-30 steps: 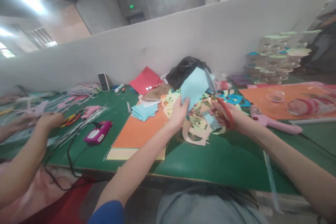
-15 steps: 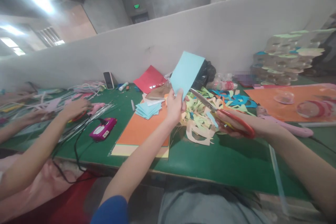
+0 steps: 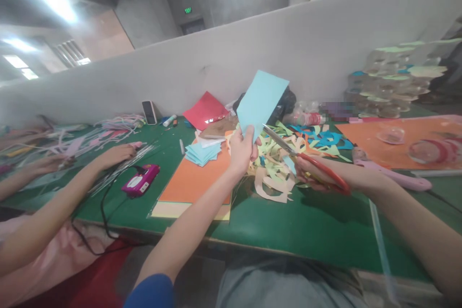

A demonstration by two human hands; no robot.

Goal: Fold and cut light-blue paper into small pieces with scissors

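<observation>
Pinched between the thumb and fingers of my left hand [image 3: 243, 151] is a light blue sheet of paper [image 3: 263, 98], held up tilted above the table. My right hand [image 3: 311, 173] grips scissors [image 3: 321, 166] with red and yellow handles. Their blades point left, and the tips are close to the paper's lower right edge; whether they touch it I cannot tell. Beneath both hands lies a pile of green, cream and blue paper scraps [image 3: 277, 168]. Several light blue paper pieces [image 3: 202, 152] are stacked on orange sheets [image 3: 197, 180] left of my left hand.
A co-worker's hand [image 3: 117, 155] reaches over thin wires [image 3: 122, 168] at left, near a magenta box [image 3: 140, 180] with a black cord. A phone [image 3: 149, 112] leans on the partition. A pink glue gun [image 3: 393, 173] and stacked clear plastic pieces [image 3: 393, 79] are at right.
My left hand and the blue paper have shifted slightly right, with the scissors still near its edge. The co-worker's hand has moved right, onto the wires.
</observation>
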